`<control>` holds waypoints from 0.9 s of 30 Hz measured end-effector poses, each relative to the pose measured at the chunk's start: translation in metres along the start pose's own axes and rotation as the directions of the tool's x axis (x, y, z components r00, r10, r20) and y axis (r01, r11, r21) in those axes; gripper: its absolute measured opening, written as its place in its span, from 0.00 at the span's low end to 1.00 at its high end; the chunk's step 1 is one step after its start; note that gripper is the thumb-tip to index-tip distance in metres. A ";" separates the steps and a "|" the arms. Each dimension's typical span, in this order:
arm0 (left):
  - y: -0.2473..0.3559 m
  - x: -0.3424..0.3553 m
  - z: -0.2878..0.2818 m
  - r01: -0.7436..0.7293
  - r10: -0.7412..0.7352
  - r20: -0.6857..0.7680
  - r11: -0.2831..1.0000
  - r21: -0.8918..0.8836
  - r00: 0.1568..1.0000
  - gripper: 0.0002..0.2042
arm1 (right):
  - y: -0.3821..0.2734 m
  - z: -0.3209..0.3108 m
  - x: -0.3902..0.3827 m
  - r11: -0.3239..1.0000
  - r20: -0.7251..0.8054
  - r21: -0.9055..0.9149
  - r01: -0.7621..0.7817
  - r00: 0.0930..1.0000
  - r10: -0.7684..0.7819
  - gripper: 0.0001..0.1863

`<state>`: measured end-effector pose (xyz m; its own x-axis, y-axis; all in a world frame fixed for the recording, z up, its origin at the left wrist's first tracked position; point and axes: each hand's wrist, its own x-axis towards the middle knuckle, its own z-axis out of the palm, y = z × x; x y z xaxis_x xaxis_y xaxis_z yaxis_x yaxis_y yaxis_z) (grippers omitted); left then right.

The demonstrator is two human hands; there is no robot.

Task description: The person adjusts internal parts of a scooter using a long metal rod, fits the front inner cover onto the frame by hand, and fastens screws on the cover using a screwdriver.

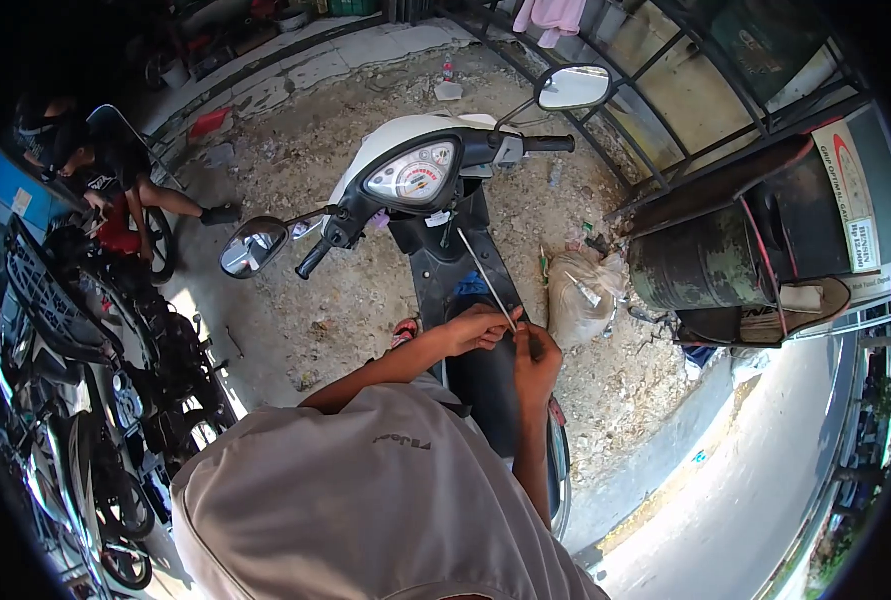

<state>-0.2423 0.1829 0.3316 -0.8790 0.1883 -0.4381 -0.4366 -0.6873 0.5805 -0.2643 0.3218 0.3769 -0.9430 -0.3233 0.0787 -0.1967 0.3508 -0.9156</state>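
A long, thin, pale metal-looking rod (482, 268) slants over the scooter's footboard, its far end close to the front panel. At its near end my left hand (478, 330) is closed, with the rod between thumb and fingers. My right hand (536, 365) meets it there, thumb and fingertips pinched at the same end. Fingers hide that end, so its kind is unclear. Both hands are above the black seat (485, 400) of the scooter (375, 160), which has a white front, a round-cornered dial cluster (412, 178) and two mirrors. A blue item (471, 284) lies on the footboard.
Parked motorcycles (130, 400) line the left, where another person (110, 170) sits low in dark clothes. At right are a worn drum (690, 265), a stuffed plastic sack (577, 300) and a metal rack (685, 90). Rough gravel (285, 190) surrounds the scooter; a road (755, 470) runs behind right.
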 end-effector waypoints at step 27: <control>-0.005 0.028 -0.004 0.159 -0.173 -0.098 0.978 -0.132 0.980 0.02 | 0.010 -0.015 -0.025 0.996 -0.069 0.057 -0.072 0.995 0.076 0.08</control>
<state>-0.2640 0.1886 0.3138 -0.7675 0.2347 -0.5966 -0.5416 -0.7352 0.4075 -0.2471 0.3466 0.3722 -0.9716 -0.2338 0.0359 -0.1123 0.3223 -0.9400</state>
